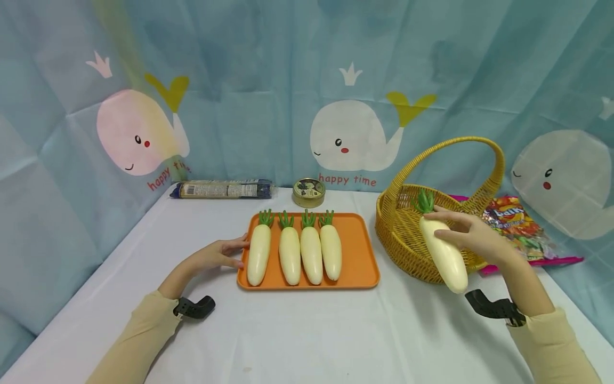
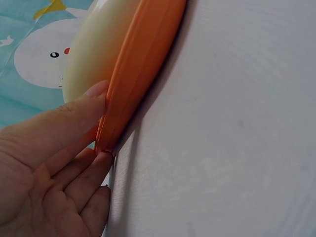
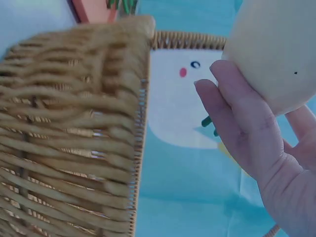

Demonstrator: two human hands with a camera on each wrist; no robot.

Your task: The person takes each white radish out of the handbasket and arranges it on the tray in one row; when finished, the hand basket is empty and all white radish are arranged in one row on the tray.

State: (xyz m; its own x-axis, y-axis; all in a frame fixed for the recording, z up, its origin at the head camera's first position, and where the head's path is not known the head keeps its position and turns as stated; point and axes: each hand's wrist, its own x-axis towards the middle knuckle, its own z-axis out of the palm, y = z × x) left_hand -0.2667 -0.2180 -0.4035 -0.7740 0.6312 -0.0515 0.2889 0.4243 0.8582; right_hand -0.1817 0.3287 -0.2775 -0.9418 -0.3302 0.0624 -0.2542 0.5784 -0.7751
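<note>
Over the front of a yellow wicker basket [image 1: 408, 256], my right hand [image 1: 472, 234] grips a white radish [image 1: 443, 256] with a green leafy top, its thick end slanting down toward me. In the right wrist view the fingers curl round the pale radish [image 3: 276, 54] beside the woven basket wall [image 3: 69, 128]. My left hand [image 1: 223, 255] is at the left edge of an orange tray [image 1: 360, 250]. From the left wrist, the thumb lies on the tray rim [image 2: 143, 64] with fingertips against its outer side. Several white radishes [image 1: 290, 256] lie side by side on the tray, leaves pointing away.
Behind the tray, a long wrapped packet [image 1: 220, 189] and a round tin [image 1: 308, 193] stand near the curtain [image 1: 240, 106]. A colourful candy bag [image 1: 515, 224] lies right of the basket, whose tall handle [image 1: 455, 140] arches above it. White cloth [image 1: 307, 330] covers the table.
</note>
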